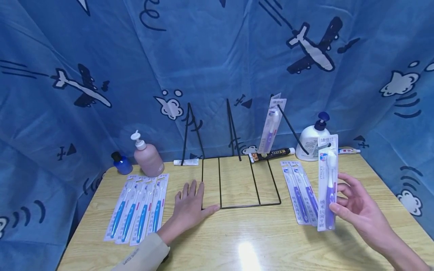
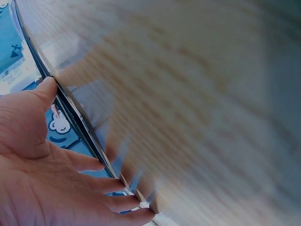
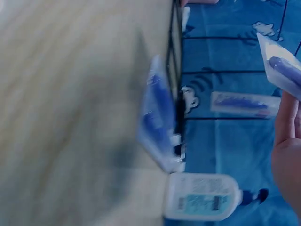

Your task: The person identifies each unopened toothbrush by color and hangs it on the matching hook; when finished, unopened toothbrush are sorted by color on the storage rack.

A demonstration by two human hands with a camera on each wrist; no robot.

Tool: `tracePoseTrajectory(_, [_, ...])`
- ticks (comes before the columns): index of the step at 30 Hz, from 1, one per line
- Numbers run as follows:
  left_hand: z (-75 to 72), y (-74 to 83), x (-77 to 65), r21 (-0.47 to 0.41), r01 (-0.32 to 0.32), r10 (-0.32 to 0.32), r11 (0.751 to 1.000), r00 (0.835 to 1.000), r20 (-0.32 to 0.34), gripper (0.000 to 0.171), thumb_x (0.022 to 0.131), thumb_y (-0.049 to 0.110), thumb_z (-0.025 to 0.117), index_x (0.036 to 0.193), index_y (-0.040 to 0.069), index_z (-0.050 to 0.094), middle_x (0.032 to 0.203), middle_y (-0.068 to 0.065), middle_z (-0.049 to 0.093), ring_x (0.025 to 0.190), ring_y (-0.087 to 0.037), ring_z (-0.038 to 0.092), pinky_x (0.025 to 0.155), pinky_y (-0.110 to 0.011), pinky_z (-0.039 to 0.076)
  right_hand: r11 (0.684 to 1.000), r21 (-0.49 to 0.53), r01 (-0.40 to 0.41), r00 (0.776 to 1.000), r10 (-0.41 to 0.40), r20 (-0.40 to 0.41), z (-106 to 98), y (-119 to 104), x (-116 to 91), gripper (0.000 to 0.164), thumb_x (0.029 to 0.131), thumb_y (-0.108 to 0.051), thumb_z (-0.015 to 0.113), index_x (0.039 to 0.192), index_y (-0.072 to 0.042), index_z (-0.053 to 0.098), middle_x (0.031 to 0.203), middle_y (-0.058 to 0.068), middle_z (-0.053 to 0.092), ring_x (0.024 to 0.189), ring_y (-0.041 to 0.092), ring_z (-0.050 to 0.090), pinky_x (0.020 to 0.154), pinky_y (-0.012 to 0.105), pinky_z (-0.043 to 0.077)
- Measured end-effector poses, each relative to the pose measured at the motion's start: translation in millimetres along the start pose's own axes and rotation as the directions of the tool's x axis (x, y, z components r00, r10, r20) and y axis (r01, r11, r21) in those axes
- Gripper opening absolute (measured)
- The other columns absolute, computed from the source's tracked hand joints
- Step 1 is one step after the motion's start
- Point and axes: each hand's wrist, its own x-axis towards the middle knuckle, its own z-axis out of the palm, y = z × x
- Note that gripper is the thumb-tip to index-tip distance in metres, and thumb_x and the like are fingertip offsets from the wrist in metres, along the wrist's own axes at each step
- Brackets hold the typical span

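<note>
Ideally, trust the wooden table (image 1: 217, 237) as a base and brace the black wire rack (image 1: 250, 206) gently with the left hand (image 1: 190, 204), spread at its left front corner, fingers straight, grasping nothing, contact unclear. Pinch with the right hand (image 1: 360, 210), thumb in front and fingers behind, at the lower right edge of the purple toothbrush pack (image 1: 327, 184), raised nearly upright right of two flat packs (image 1: 297, 192). Steer clear of the white pump bottle (image 1: 307, 145) behind. Probably best to leave the hanging slot (image 1: 324, 145) uncovered.
</note>
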Motion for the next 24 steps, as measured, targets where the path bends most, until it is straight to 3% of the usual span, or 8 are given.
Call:
tracePoseTrajectory(9, [1.2,-1.1,0.1,0.005,0.005,-0.005,1.000,1.000,0.002,0.099,0.100,0.066,0.069,0.164,-0.003,0.041,0.169,-0.034,0.032,0.154,-0.059,0.028,0.117,-0.077,0.027,0.992,0.019,0.122,0.991,-0.123,0.060,21,-4,6,0.088,0.085,0.042,0.047,0.162,0.001,0.038,0.126,0.009,0.072,0.106,0.019,0.076,0.090,0.026,0.059])
tracePoseTrajectory(13, [1.2,-0.6,1.0,0.008,0.010,-0.010,1.000,1.000,0.002,0.099,0.099,0.066,0.070,0.165,-0.003,0.041,0.169,-0.034,0.032,0.155,-0.059,0.027,0.118,-0.077,0.026,0.994,-0.022,0.109,0.991,-0.107,0.082,29,-1,13,0.086,0.087,0.039,0.051,0.163,-0.001,0.039,0.127,0.006,0.072,0.108,0.018,0.075,0.089,0.027,0.060])
tracePoseTrajectory(18, [0.9,1.7,0.8,-0.004,0.012,-0.012,1.000,1.000,0.009,0.099,0.100,0.066,0.069,0.165,-0.003,0.040,0.170,-0.035,0.030,0.155,-0.059,0.026,0.118,-0.077,0.025,0.992,-0.097,0.080,0.997,-0.080,0.010,36,5,27,0.080,0.091,0.034,0.057,0.161,-0.002,0.045,0.121,0.004,0.073,0.104,0.015,0.076,0.085,0.026,0.061])
tracePoseTrajectory(24, [-1.2,2.7,-0.4,-0.015,0.012,-0.012,1.000,1.000,0.001,0.098,0.100,0.064,0.070,0.164,-0.003,0.041,0.169,-0.035,0.031,0.155,-0.059,0.027,0.118,-0.078,0.025,0.985,-0.173,0.028,0.996,-0.042,-0.075,41,17,62,0.066,0.099,0.021,0.063,0.157,-0.010,0.051,0.117,0.000,0.072,0.099,0.012,0.076,0.082,0.023,0.059])
